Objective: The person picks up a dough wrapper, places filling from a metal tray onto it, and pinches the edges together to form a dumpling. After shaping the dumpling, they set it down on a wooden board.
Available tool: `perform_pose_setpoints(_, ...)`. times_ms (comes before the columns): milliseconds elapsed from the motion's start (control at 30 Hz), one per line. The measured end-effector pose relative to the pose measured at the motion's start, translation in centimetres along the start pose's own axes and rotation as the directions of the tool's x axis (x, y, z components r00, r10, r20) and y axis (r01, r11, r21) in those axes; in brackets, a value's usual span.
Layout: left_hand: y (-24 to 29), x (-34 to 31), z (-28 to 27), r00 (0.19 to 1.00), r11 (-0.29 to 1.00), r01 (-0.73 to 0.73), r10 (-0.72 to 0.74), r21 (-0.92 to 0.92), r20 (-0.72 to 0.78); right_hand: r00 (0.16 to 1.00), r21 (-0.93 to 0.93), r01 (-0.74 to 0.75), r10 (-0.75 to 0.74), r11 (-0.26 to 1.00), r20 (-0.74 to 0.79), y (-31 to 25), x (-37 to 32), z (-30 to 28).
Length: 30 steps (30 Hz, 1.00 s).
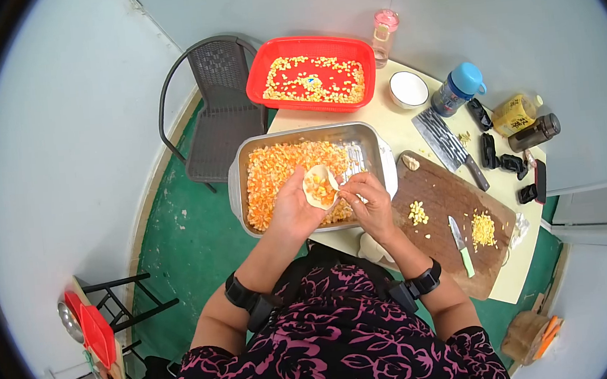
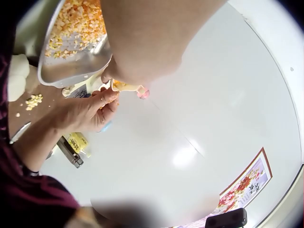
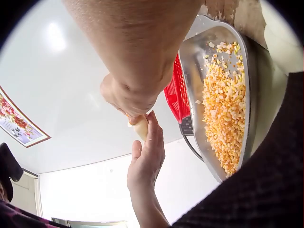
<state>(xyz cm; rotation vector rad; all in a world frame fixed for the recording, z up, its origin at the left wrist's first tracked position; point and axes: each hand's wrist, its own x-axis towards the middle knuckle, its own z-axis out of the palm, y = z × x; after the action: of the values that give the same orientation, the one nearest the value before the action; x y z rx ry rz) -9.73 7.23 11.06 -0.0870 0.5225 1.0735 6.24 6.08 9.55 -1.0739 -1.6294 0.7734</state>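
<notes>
A round dumpling wrapper (image 1: 316, 197) with orange and yellow filling (image 1: 324, 190) lies across the fingers of my left hand (image 1: 296, 208). In the right wrist view, the left hand's fingers extend nearly straight along the pale wrapper (image 3: 141, 127), its thumb held apart. My right hand (image 1: 370, 204) pinches the wrapper's right edge between thumb and fingertips; the left wrist view shows this pinch from the side. Both hands are above a metal pan (image 1: 375, 140) holding chopped orange and pale filling (image 1: 274, 185). Bare pan bottom shows at its right side.
A red basket (image 1: 257, 85) with pale yellow pieces stands behind the pan. On the right, a wooden board (image 1: 425, 179) carries chopped heaps and a green-handled knife (image 1: 462, 251). A cleaver (image 1: 447, 141), white bowl (image 1: 409, 90) and several bottles stand beyond. A chair (image 1: 220, 142) is at left.
</notes>
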Motion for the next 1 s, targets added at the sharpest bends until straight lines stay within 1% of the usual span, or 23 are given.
perform_pose_setpoints(100,-0.1,-0.01,0.5,1.0,1.0,0.019,-0.019,0.015,-0.013,1.0,0.028,0.004,-0.004,1.0,-0.014,0.21,0.03,0.22)
perform_pose_setpoints(200,-0.12,0.07,0.46,1.0,0.999,0.021,-0.02,0.037,-0.016,0.999,0.012,-0.032,0.032,0.999,-0.007,-0.15,0.08,0.19)
perform_pose_setpoints(267,-0.03,0.32,-0.04,1.0,0.999,0.025,-0.025,0.046,0.01,1.0,0.019,-0.018,0.018,1.0,-0.006,-0.05,0.25,0.29)
perform_pose_setpoints(300,-0.04,0.3,0.09,1.0,0.999,0.019,-0.018,0.045,-0.01,1.0,0.022,-0.011,0.011,1.0,-0.006,0.0,0.31,0.35)
perform_pose_setpoints(400,-0.04,0.26,0.37,0.998,0.999,0.018,-0.016,0.048,-0.056,0.996,0.086,-0.076,0.08,0.993,-0.039,0.11,0.28,0.71)
perform_pose_setpoints(500,-0.04,0.27,0.26,0.996,0.997,0.04,-0.036,0.059,-0.076,0.999,0.069,-0.03,0.03,0.997,-0.013,0.26,0.27,0.49)
perform_pose_setpoints(567,-0.11,0.23,0.5,0.995,0.998,0.034,-0.028,0.062,-0.097,0.998,0.081,-0.057,0.057,0.995,0.004,0.34,0.14,0.42)
perform_pose_setpoints(667,-0.22,0.46,-0.27,0.997,0.992,0.023,-0.014,0.12,-0.079,0.997,0.096,-0.08,0.079,0.992,0.015,0.43,-0.04,0.34)
perform_pose_setpoints(767,-0.4,0.55,-0.18,0.997,0.994,0.037,-0.03,0.099,-0.073,0.998,0.084,-0.066,0.064,0.994,0.025,0.41,-0.02,0.21)
perform_pose_setpoints(867,-0.68,0.4,0.37,0.995,0.97,-0.003,0.026,0.245,-0.092,0.996,0.092,-0.084,0.081,0.992,0.036,0.42,-0.12,0.24)
perform_pose_setpoints(1000,-0.64,0.29,0.51,0.99,0.957,-0.003,0.044,0.291,-0.135,0.994,0.081,-0.093,0.088,0.992,0.064,0.18,-0.09,-0.03)
